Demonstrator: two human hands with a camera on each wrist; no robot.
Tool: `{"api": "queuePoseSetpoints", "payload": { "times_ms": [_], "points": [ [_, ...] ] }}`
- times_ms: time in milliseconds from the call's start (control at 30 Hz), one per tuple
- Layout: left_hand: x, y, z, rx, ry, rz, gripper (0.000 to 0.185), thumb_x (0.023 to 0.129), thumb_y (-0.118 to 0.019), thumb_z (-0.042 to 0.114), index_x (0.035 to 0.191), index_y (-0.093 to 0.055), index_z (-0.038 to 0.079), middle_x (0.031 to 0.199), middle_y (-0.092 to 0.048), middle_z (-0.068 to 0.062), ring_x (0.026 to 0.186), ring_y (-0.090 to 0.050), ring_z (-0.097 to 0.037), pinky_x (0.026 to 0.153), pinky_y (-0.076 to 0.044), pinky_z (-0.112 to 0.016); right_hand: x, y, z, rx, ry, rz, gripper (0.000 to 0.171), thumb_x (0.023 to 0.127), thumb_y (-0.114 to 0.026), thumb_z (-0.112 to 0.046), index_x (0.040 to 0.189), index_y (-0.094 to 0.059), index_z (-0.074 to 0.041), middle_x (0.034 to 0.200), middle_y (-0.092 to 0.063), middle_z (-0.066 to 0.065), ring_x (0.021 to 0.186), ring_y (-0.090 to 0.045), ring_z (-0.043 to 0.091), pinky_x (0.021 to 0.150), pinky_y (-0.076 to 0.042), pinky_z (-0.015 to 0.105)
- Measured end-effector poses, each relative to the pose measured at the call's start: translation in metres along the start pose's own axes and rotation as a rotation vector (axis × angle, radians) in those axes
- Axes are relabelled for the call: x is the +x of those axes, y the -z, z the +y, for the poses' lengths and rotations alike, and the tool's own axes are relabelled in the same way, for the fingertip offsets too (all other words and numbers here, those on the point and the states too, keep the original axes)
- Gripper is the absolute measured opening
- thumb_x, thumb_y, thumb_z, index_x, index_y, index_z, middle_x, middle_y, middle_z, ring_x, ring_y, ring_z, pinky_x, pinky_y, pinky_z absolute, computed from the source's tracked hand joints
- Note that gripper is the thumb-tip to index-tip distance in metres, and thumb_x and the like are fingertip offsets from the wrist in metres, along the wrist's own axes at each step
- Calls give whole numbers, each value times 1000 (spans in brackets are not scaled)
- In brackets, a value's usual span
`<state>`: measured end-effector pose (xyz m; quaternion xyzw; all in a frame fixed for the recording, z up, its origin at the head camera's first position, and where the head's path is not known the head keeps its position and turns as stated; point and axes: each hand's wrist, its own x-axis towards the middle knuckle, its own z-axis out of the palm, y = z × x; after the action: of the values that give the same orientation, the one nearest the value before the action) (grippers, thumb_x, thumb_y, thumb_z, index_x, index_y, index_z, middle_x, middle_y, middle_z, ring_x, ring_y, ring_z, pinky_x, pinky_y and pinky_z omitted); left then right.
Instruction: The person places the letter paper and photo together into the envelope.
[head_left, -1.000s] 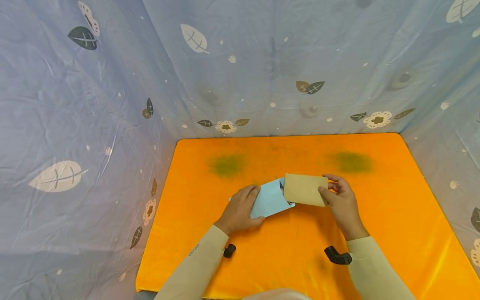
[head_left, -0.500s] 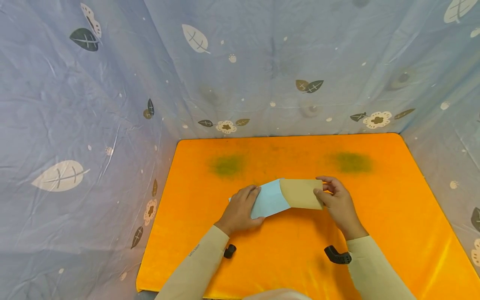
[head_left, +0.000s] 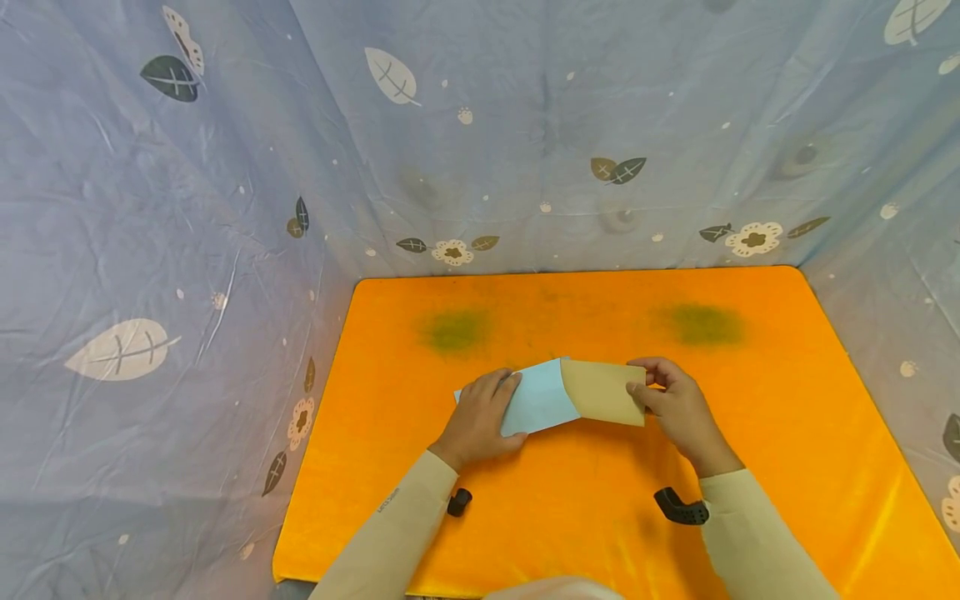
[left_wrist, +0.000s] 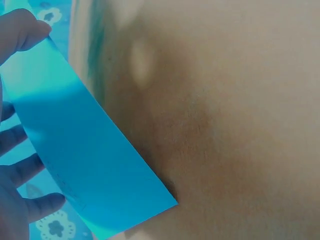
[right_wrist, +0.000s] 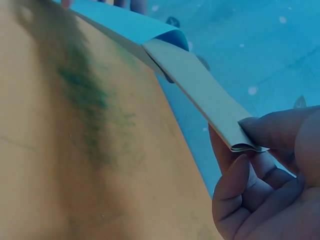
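Observation:
In the head view my left hand (head_left: pixel 480 421) grips a light blue envelope (head_left: pixel 542 398) by its edges, thumb on the near edge. The left wrist view shows the back end of this envelope (left_wrist: pixel 90 140) pointing down over the orange surface. My right hand (head_left: pixel 678 408) pinches the outer end of a tan folded paper (head_left: pixel 606 392) between thumb and fingers. The paper's left end is tucked into the envelope's curved mouth, so that part is hidden. Seen from the right wrist, the folded paper (right_wrist: pixel 200 95) has several layers at its end and enters the bulging envelope opening.
An orange padded table (head_left: pixel 765 417) with two greenish stains lies under both hands. Blue leaf-patterned curtains (head_left: pixel 525 167) rise at the back and on both sides. Black curved pieces (head_left: pixel 681 507) stick out at the wrists.
The tan paper, earlier in front of the envelope's mouth, now has its left end inside. My right hand shifted slightly left and down. The dark pattern in the opening is now covered. Left hand barely moved.

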<state>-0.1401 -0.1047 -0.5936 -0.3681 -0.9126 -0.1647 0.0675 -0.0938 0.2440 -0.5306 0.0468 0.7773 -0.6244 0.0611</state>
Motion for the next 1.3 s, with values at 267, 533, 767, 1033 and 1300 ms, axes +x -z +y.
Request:
{"api": "queuePoseSetpoints", "payload": {
  "times_ms": [267, 533, 767, 1033, 1300],
  "points": [
    [-1, 2, 0, 19, -3, -13, 93, 91, -84, 49, 164, -45, 7, 160, -47, -18, 143, -49, -37, 109, -45, -60, 3, 5, 1, -15, 5, -77, 38, 110, -67, -15, 143, -59, 2, 108, -54, 20, 81, -59, 30, 70, -50, 31],
    [-1, 2, -4, 53, -38, -7, 92, 91, -84, 50, 163, -46, 7, 159, -47, -17, 144, -46, -35, 110, -42, -58, 7, 12, 6, -16, -40, -126, 39, 110, -67, -16, 143, -58, 4, 109, -59, 20, 87, -56, 33, 71, -51, 36],
    [-1, 2, -3, 60, -32, -2, 91, 91, -84, 50, 163, -46, 9, 160, -47, -18, 145, -45, -35, 111, -41, -60, 9, 15, 7, 24, -82, -150, 42, 109, -68, -14, 144, -57, 6, 108, -60, 17, 85, -57, 32, 70, -52, 36],
    [1, 2, -1, 60, -47, 21, 88, 89, -87, 47, 160, -51, 10, 159, -48, -18, 143, -47, -36, 110, -42, -61, 11, 16, 7, 47, -122, -164, 43, 109, -69, -14, 144, -56, 7, 109, -60, 17, 85, -56, 30, 70, -52, 36],
    [4, 3, 3, 81, -75, -15, 88, 92, -84, 50, 161, -49, 10, 160, -46, -17, 145, -45, -35, 111, -41, -60, 12, 11, 9, 47, -97, -171, 41, 108, -70, -14, 141, -59, 6, 112, -63, 17, 90, -59, 30, 73, -53, 37]
  ]
}}
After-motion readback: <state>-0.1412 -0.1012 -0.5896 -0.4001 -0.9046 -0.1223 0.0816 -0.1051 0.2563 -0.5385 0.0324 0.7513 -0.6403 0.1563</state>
